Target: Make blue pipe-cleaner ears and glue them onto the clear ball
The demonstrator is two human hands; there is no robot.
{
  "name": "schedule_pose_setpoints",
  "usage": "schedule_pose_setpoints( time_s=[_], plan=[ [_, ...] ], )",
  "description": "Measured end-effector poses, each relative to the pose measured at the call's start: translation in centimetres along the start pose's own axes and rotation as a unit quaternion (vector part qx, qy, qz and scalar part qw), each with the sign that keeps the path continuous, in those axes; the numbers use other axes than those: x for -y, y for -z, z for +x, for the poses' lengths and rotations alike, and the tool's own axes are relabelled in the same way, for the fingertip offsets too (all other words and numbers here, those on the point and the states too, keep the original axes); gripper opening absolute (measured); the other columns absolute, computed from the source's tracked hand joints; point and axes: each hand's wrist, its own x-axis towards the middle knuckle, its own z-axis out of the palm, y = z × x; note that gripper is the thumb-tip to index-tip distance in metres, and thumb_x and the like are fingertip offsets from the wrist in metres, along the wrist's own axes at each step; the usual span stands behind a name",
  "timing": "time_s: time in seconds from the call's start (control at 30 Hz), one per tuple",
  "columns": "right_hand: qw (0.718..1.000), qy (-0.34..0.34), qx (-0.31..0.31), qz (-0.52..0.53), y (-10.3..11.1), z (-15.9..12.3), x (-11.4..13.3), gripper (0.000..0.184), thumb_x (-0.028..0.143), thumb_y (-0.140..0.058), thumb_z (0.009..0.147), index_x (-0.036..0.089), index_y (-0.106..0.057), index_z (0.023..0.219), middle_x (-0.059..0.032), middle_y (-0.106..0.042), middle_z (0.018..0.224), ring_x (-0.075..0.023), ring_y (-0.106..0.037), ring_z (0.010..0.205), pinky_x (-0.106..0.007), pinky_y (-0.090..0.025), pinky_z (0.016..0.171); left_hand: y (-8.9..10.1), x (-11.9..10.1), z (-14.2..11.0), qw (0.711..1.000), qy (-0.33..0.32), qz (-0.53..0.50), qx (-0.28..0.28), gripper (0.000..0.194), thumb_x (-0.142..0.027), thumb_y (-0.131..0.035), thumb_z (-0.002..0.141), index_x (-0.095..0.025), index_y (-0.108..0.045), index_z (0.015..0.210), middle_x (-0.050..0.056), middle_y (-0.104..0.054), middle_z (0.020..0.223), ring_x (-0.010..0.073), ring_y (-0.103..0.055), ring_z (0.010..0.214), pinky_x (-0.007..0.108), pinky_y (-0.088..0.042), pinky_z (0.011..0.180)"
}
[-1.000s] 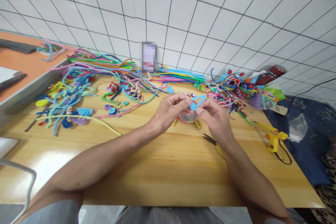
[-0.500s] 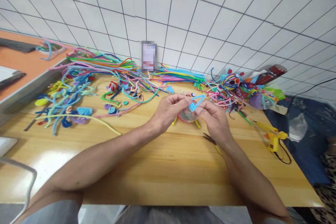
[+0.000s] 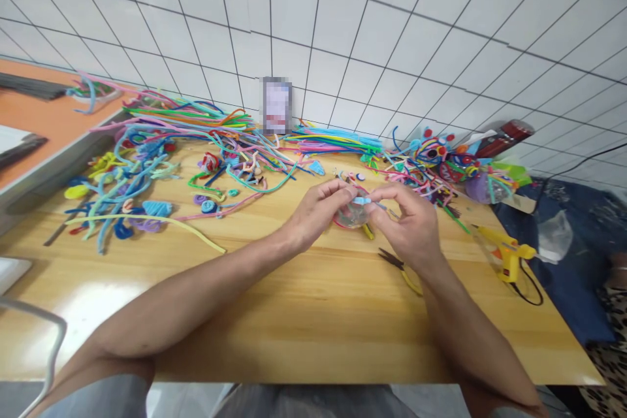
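Between my two hands is a light-blue pipe cleaner (image 3: 362, 200), bent and folded small. My left hand (image 3: 324, 208) pinches its left end between thumb and fingers. My right hand (image 3: 404, 219) grips the other end, thumb against forefinger, and a thin blue tail runs along by the right thumb. Just beneath the hands, a clear round plastic ball (image 3: 351, 215) with a reddish rim rests on the table, partly hidden by the fingers. Yellow-handled scissors (image 3: 396, 264) lie beside my right wrist, blades pointing up and left.
A yellow glue gun (image 3: 512, 255) stands near the table's right edge. Loose pipe cleaners and small shaped pieces (image 3: 142, 176) cover the left side. Bundles of pipe cleaners (image 3: 333, 144) line the tiled wall, where a phone (image 3: 277, 104) leans. Decorated figures (image 3: 434, 153) stand at the back right.
The blue pipe cleaner, earlier showing an open triangle shape, now appears folded or turned edge-on. My right hand has shifted slightly right, uncovering more of the scissors.
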Motion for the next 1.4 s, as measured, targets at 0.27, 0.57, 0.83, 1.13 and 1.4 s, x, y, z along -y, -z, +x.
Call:
schedule_pose_setpoints(
  time_s=[0.27, 0.57, 0.83, 1.13, 1.4],
  plan=[
    [0.99, -0.105, 0.006, 0.092, 0.0, 0.0, 0.1, 0.003, 0.025, -0.074, 0.087, 0.024, -0.075, 0.089, 0.0003, -0.074, 0.079, -0.0171, -0.066, 0.072, -0.034, -0.053, 0.072, -0.5, -0.1, -0.6, 0.998, -0.04, 0.02, 0.041, 0.034, -0.045, -0.086, 0.079, -0.016, -0.07, 0.089, 0.002, -0.07, 0.082, 0.0132, -0.062, 0.074, 0.026, -0.05, 0.07],
    [0.99, -0.097, 0.026, 0.095, -0.2, -0.1, 0.4, 0.019, 0.021, -0.071, 0.088, 0.026, -0.08, 0.104, -0.0006, -0.075, 0.087, -0.0174, -0.066, 0.078, -0.034, -0.053, 0.075, -0.4, 0.2, -0.3, 0.998, -0.038, 0.016, 0.042, 0.036, -0.049, -0.085, 0.081, -0.016, -0.071, 0.083, 0.002, -0.069, 0.079, 0.0121, -0.061, 0.071, 0.025, -0.05, 0.07],
    [0.989, -0.095, 0.015, 0.109, -0.4, -0.3, -0.1, 0.017, 0.019, -0.072, 0.089, 0.027, -0.08, 0.102, -0.0022, -0.077, 0.097, -0.0192, -0.07, 0.086, -0.037, -0.057, 0.084, -0.3, 0.2, -0.3, 0.998, -0.03, 0.009, 0.045, 0.031, -0.041, -0.087, 0.079, -0.015, -0.072, 0.087, 0.0, -0.068, 0.079, 0.0109, -0.06, 0.069, 0.024, -0.05, 0.068],
    [0.979, -0.121, 0.009, 0.161, -0.8, -0.5, 0.0, 0.014, 0.022, -0.073, 0.09, 0.026, -0.078, 0.102, -0.0009, -0.076, 0.094, -0.0173, -0.069, 0.082, -0.034, -0.058, 0.08, -0.5, 0.2, -0.5, 0.998, -0.051, 0.014, 0.021, 0.031, -0.043, -0.085, 0.08, -0.016, -0.07, 0.085, 0.0, -0.068, 0.079, 0.0109, -0.06, 0.069, 0.024, -0.051, 0.068],
    [0.978, -0.11, 0.01, 0.178, -1.1, -0.6, -0.1, 0.018, 0.017, -0.073, 0.09, 0.028, -0.079, 0.103, 0.0001, -0.079, 0.097, -0.0168, -0.073, 0.086, -0.033, -0.058, 0.082, -0.4, 0.1, -0.5, 0.998, -0.053, 0.03, 0.02, 0.028, -0.04, -0.081, 0.082, -0.016, -0.066, 0.082, -0.001, -0.063, 0.074, 0.0098, -0.055, 0.066, 0.023, -0.048, 0.064]
  ],
)
